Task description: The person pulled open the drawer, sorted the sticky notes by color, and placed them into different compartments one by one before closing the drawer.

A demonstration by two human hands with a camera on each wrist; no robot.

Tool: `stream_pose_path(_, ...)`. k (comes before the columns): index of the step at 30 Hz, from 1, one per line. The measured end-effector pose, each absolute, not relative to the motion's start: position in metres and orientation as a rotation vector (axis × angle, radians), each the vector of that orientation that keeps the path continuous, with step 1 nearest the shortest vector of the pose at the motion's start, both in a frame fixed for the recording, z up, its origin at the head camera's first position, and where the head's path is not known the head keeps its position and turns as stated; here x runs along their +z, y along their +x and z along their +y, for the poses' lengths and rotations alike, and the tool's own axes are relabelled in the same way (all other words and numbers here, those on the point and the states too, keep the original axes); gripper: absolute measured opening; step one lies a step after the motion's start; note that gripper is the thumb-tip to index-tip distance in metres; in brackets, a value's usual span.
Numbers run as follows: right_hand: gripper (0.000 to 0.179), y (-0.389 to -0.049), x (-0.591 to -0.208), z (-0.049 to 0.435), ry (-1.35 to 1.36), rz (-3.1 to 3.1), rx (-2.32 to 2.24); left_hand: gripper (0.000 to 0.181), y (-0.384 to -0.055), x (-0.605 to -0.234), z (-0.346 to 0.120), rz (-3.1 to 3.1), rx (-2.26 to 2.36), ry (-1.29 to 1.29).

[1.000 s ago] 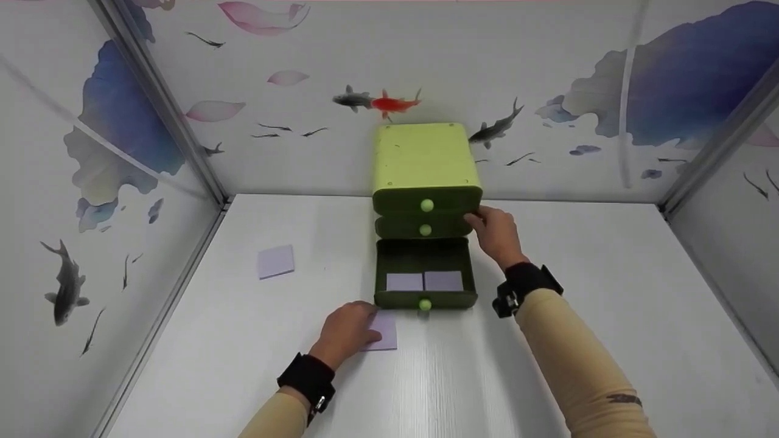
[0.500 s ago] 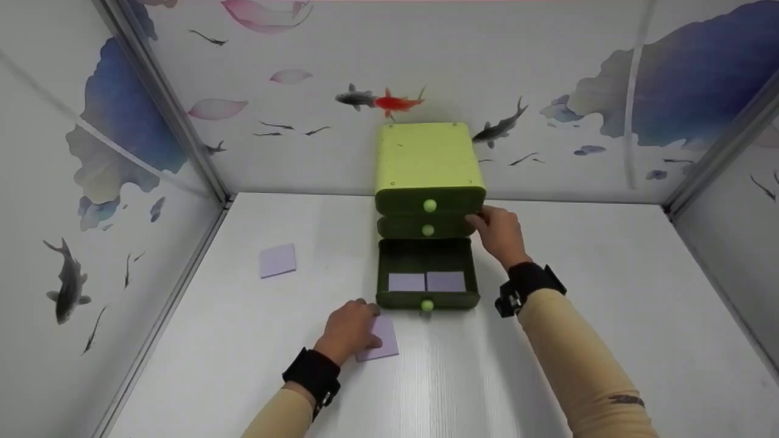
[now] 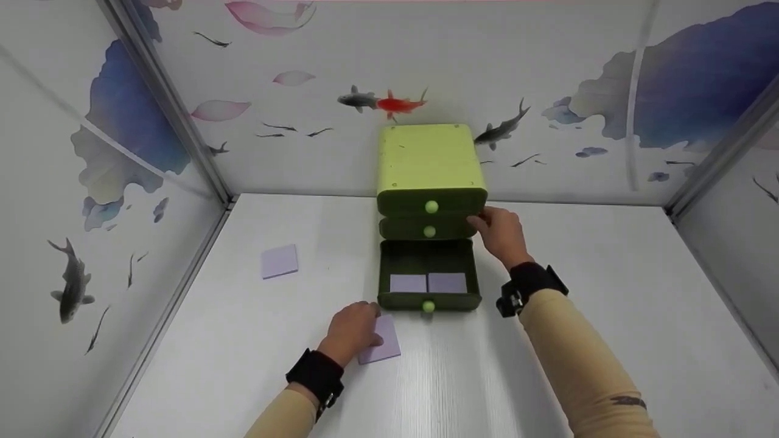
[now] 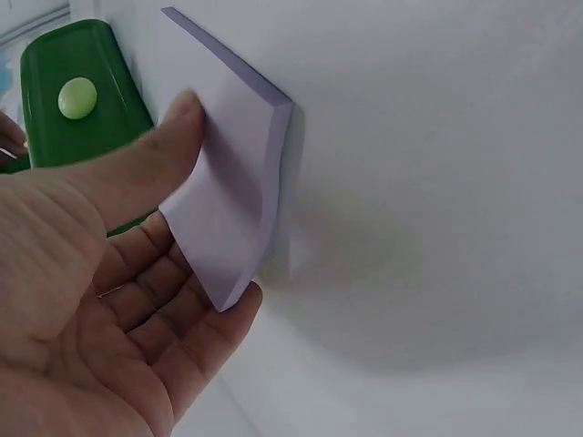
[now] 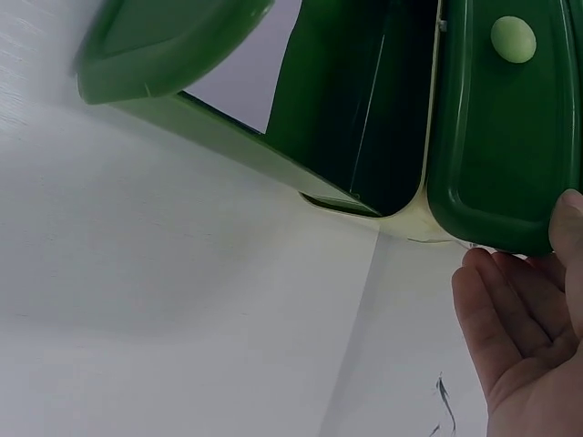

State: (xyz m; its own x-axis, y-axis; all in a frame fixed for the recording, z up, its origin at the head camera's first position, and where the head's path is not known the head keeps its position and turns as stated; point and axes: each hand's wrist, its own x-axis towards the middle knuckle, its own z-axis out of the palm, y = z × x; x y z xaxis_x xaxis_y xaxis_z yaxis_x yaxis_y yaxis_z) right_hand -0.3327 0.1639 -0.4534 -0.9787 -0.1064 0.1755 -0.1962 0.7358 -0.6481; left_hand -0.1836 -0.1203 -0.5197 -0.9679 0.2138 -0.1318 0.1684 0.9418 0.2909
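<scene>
My left hand (image 3: 350, 331) pinches a lilac sticky note pad (image 3: 389, 342) in front of the drawer unit. In the left wrist view, the thumb lies on top of this pad (image 4: 232, 127), the fingers are beneath it, and it bends a little. A small drawer unit (image 3: 429, 158), light green on top with dark green drawers, stands against the back wall. Its bottom drawer (image 3: 398, 302) is pulled out and holds two lilac pads (image 3: 447, 283) side by side. My right hand (image 3: 502, 234) grips the right edge of the middle drawer (image 5: 510, 137), thumb at its front.
Another lilac pad (image 3: 280, 261) lies on the white table (image 3: 207, 340) to the left. White panels with painted fish and leaves (image 3: 688, 85) enclose the back and both sides, joined by metal corner posts (image 3: 164, 97).
The pad in my left hand has turned slightly and come a little toward me. My right hand stays at the drawer unit, and the view has shifted slightly.
</scene>
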Motion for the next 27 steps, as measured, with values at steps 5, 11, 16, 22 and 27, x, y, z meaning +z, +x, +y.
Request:
stream_pose_path(5,0.026,-0.332,-0.453,0.164,0.251,-2.806,1.061,0.029,-0.184,-0.522,-0.117,2.991,0.380,0.314)
stream_pose_path(11,0.027,-0.331,-0.451,0.163,0.250,-2.806,1.062,0.012,-0.180,-0.525,-0.110,3.175,0.110,0.419)
stream_pose_path(16,0.028,-0.331,-0.450,0.162,0.232,-2.822,1.063,0.010,-0.177,-0.523,-0.106,3.268,-0.010,0.453)
stream_pose_path(22,0.029,-0.330,-0.446,0.162,0.219,-2.841,1.041,0.010,-0.176,-0.524,-0.106,3.283,-0.062,0.496)
stream_pose_path(27,0.029,-0.331,-0.445,0.162,0.206,-2.858,1.045,0.010,-0.175,-0.521,-0.105,3.259,-0.081,0.522)
